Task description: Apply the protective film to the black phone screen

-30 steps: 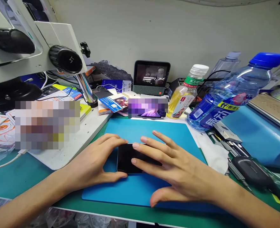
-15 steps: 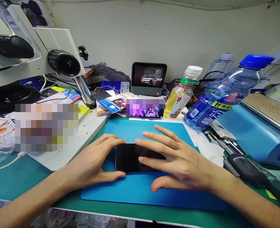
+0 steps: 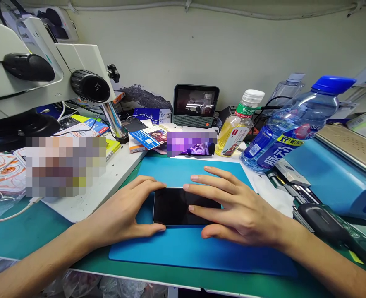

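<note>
A dark phone (image 3: 183, 206) is lying flat, screen up, just below the middle of the frame on a blue mat (image 3: 183, 252), and you are bracketing it from both sides. Your left hand (image 3: 123, 213) is cupping its left end, with the index finger curling over the upper left corner and the thumb pressing at the lower left corner, so the hand is spanning the short edge in a half-open curve. Your right hand (image 3: 241, 209) is lying spread wide over the right part of the phone, fingers fanning out across the dark glass and past its top edge, the thumb resting on the mat at the lower right corner. The mat is sitting on a green bench top (image 3: 21, 231). Above the mat, near the centre, a small screen device (image 3: 196, 105) is standing against the wall. To its right a yellow drink bottle (image 3: 237, 128) and a blue-capped water bottle (image 3: 294, 124) are leaning. A microscope (image 3: 43, 78) is filling the upper left of the frame, and tools (image 3: 294, 188) are lying at the right edge of the mat.
</note>
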Available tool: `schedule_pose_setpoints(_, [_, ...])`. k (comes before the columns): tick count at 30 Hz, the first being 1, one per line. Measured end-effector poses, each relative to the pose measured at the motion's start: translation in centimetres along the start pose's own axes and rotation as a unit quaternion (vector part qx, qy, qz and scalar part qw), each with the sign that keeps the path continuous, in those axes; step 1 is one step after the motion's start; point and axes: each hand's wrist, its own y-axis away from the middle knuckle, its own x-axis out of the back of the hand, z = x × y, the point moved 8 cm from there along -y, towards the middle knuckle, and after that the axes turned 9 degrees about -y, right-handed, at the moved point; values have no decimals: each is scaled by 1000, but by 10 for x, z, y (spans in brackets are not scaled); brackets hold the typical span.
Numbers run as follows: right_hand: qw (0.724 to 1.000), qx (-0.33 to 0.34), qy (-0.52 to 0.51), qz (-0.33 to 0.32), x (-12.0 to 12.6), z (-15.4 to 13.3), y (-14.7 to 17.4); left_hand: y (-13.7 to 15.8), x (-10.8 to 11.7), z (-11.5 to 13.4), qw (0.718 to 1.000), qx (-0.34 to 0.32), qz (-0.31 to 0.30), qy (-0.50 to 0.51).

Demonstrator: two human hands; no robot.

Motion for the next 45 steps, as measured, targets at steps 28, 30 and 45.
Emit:
schedule_pose_setpoints(28, [999,-10,-5,35,9,4,2,2,-2,-2,1000,16,-10,13])
schedule_pose_setpoints(30, [999,-17,-7,43,10,5,1,2,-2,-2,1000,14,-8,12])
schedule_pose_setpoints(45, [997,-22,-39,55,12,9,4,1,-1,-1,1000,12,-4,5])
